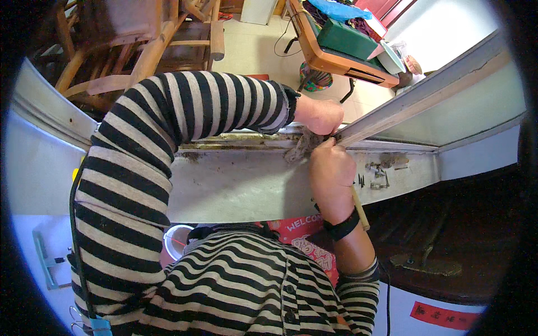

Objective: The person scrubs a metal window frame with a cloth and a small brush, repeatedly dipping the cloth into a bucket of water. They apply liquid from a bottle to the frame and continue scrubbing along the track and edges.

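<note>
My left hand (323, 116) is clenched at the window's sill track, with a bunched grey rag (303, 145) coming out from under it. The fingertips are hidden. Just below it, my right hand (334, 164) is closed around a slim tool; its pale wooden handle (360, 210) sticks out beside the wrist. The tool's working end is hidden between the hands, where a small dark patch shows. Both hands are close to the foot of the sliding window frame (399, 101). Dark grime lies along the sill track (227, 145) to the left.
Screws and small metal parts (378, 174) lie on the white sill (235, 185) to the right. Beyond the opening stand wooden chairs (168, 46) and an orange-edged table (309, 46) bearing a green box (346, 40). A white bucket (178, 241) is near my body.
</note>
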Demonstrator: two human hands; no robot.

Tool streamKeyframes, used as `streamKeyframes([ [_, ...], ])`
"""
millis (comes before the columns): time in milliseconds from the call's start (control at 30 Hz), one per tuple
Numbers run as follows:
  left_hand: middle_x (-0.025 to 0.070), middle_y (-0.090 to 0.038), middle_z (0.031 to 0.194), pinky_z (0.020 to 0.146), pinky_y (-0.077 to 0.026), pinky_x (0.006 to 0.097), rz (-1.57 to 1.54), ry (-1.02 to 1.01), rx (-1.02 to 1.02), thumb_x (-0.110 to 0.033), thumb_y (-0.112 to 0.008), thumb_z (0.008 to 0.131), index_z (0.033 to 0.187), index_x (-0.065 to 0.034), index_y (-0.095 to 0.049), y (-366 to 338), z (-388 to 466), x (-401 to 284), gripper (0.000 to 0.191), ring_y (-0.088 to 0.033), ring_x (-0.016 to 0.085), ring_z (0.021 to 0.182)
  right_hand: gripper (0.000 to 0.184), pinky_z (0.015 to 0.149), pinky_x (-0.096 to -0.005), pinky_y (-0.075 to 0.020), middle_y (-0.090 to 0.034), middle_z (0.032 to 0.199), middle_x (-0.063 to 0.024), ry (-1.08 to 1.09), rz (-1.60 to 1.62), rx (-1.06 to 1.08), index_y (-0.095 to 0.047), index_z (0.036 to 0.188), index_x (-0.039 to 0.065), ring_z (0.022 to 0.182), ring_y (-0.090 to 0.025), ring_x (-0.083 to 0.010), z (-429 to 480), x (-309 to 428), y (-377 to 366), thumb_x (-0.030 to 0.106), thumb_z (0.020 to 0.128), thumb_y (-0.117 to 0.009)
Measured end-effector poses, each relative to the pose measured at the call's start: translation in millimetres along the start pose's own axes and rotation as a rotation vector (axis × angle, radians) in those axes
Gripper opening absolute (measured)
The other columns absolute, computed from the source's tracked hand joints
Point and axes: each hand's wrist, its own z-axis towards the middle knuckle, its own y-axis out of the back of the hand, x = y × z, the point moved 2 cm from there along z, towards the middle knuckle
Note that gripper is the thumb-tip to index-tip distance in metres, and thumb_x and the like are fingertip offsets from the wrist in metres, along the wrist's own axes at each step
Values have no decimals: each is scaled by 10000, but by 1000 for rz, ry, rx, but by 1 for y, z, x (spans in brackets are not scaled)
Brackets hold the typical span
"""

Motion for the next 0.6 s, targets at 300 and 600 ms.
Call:
streamKeyframes([
  [300, 264, -610, 714, 594, -478, 465, 71, 48, 38, 11, -565, 604, 734, 33, -653, 3, -31, 1, 158, -628, 413, 698, 171, 427, -301, -507, -592, 572, -78, 72, 294, -122, -625, 759, 56, 493, -632, -218, -6, 0, 5, 86, 894, -524],
  [600, 209, -649, 768, 647, -498, 438, 157, 235, 101, -3, -576, 604, 847, -43, -709, 11, -74, 3, 280, -646, 374, 751, 146, 477, -336, -524, -616, 699, -124, 320, 399, -75, -601, 976, 35, 579, -651, -244, -5, 8, 16, 70, 851, -534],
])
